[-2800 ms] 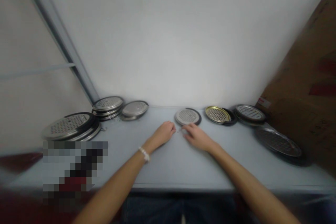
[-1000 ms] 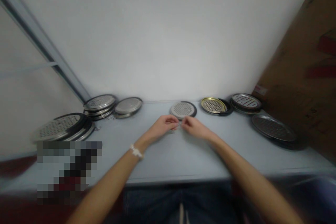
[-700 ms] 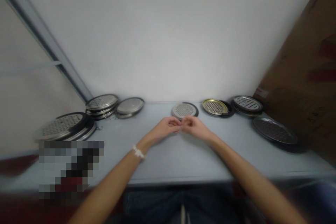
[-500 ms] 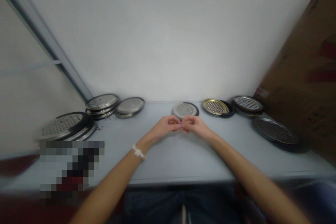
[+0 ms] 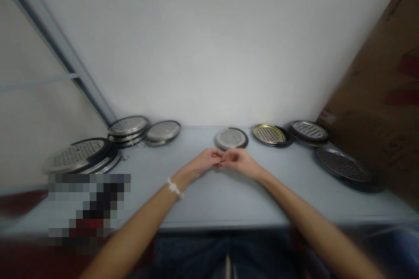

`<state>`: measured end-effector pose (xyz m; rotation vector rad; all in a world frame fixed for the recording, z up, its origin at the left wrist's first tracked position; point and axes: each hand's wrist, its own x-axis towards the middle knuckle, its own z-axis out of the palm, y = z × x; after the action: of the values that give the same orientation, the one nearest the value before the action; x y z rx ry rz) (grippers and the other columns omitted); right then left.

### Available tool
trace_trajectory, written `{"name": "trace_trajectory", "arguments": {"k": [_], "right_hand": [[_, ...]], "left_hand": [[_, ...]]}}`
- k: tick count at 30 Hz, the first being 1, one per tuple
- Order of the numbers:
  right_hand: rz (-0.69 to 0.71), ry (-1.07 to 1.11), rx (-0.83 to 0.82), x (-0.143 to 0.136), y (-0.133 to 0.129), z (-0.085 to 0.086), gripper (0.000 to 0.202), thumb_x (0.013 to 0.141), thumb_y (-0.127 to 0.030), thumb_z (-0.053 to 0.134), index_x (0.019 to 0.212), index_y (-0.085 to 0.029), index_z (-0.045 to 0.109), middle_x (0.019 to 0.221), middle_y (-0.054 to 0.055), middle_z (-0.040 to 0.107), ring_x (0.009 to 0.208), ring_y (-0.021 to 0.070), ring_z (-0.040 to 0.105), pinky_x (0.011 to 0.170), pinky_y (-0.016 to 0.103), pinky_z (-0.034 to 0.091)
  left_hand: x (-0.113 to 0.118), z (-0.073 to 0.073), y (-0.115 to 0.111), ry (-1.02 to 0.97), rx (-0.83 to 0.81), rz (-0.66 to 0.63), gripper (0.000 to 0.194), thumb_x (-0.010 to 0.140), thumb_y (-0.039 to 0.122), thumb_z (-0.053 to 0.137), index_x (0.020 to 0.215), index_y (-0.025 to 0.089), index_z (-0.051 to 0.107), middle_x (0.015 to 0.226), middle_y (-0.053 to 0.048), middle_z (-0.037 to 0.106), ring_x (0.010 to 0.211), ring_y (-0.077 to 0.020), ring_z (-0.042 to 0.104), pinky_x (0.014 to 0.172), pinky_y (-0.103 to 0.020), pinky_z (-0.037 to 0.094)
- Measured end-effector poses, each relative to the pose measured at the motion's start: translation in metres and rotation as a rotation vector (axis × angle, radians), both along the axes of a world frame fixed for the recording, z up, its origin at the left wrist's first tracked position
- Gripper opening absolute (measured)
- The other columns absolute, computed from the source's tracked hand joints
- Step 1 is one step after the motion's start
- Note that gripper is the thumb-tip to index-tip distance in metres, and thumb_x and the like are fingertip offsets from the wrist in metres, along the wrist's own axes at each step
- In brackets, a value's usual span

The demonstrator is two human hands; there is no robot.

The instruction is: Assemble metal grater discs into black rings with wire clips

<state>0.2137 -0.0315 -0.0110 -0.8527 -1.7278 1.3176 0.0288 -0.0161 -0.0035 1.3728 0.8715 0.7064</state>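
Note:
My left hand (image 5: 208,160) and my right hand (image 5: 238,160) meet above the middle of the table, thumbs and fingertips pinched together. A tiny pale glint shows between the fingertips, too small to name. Just beyond them lies a round grater (image 5: 231,138), a perforated silver disc with a black rim along its right side, flat on the table and apart from my hands. Farther right sits a gold-rimmed round grater (image 5: 269,134) with a black edge piece. A white bracelet (image 5: 174,187) circles my left wrist.
More round graters are stacked at the left, one pile (image 5: 128,131) at the back, another (image 5: 81,157) nearer. A plain-faced disc (image 5: 163,131) lies beside the back pile. On the right are further discs (image 5: 309,131) and a cardboard box (image 5: 382,130). A white wall (image 5: 209,52) closes the back.
My hands have shifted slightly down and toward me, and the fingertips have moved a little left, right fingers now overlapping the left. The graters stay where they were.

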Motion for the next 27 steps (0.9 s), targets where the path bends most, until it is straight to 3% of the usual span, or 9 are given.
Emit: {"name": "trace_trajectory", "arguments": {"k": [8, 14, 17, 20, 24, 27], "right_hand": [[-0.027, -0.233, 0.28, 0.003, 0.002, -0.002, 0.01, 0.081, -0.026, 0.069, 0.079, -0.018, 0.064, 0.066, -0.003, 0.058, 0.059, 0.0117, 0.05, 0.056, 0.024, 0.037], [-0.103, -0.296, 0.485, 0.002, -0.001, -0.006, 0.002, 0.087, -0.02, 0.058, 0.085, -0.019, 0.058, 0.083, 0.002, 0.057, 0.076, 0.0158, 0.052, 0.07, 0.028, 0.041], [-0.143, -0.239, 0.43, 0.001, -0.001, -0.007, 0.003, 0.088, -0.023, 0.055, 0.087, -0.02, 0.055, 0.085, 0.002, 0.057, 0.079, 0.0165, 0.053, 0.07, 0.028, 0.042], [-0.183, -0.123, 0.278, 0.001, 0.002, -0.007, 0.006, 0.086, -0.023, 0.054, 0.087, -0.022, 0.049, 0.076, -0.001, 0.058, 0.068, 0.0152, 0.054, 0.063, 0.027, 0.042], [-0.18, 0.036, 0.12, 0.002, 0.007, -0.006, 0.01, 0.086, -0.026, 0.053, 0.089, -0.024, 0.043, 0.069, -0.003, 0.062, 0.059, 0.0146, 0.056, 0.06, 0.027, 0.043], [-0.171, 0.036, 0.1, 0.003, 0.008, -0.004, 0.008, 0.086, -0.028, 0.053, 0.087, -0.023, 0.047, 0.066, -0.003, 0.063, 0.057, 0.0138, 0.056, 0.059, 0.026, 0.043]], "left_hand": [[-0.001, -0.001, 0.0, -0.015, -0.06, 0.08, 0.02, 0.064, 0.016, 0.076, 0.082, 0.011, 0.069, 0.07, -0.003, 0.069, 0.06, -0.0101, 0.061, 0.064, -0.023, 0.048], [-0.002, 0.004, 0.0, -0.071, -0.063, 0.128, 0.025, 0.067, 0.023, 0.082, 0.083, 0.011, 0.067, 0.082, -0.006, 0.073, 0.071, -0.0123, 0.068, 0.076, -0.027, 0.054], [-0.004, 0.005, 0.003, -0.067, -0.033, 0.177, 0.029, 0.068, 0.026, 0.084, 0.085, 0.011, 0.067, 0.079, -0.005, 0.072, 0.068, -0.0119, 0.067, 0.073, -0.027, 0.055], [-0.007, 0.005, 0.008, -0.05, 0.024, 0.221, 0.03, 0.07, 0.029, 0.084, 0.087, 0.012, 0.066, 0.075, -0.004, 0.072, 0.067, -0.0118, 0.067, 0.073, -0.027, 0.054], [-0.01, 0.004, 0.01, -0.079, 0.057, 0.213, 0.034, 0.069, 0.031, 0.086, 0.089, 0.013, 0.066, 0.079, -0.005, 0.074, 0.075, -0.0138, 0.07, 0.079, -0.029, 0.054], [-0.009, 0.005, 0.009, -0.107, 0.065, 0.189, 0.037, 0.066, 0.031, 0.087, 0.09, 0.013, 0.066, 0.082, -0.007, 0.076, 0.08, -0.0159, 0.071, 0.081, -0.03, 0.054]]}}
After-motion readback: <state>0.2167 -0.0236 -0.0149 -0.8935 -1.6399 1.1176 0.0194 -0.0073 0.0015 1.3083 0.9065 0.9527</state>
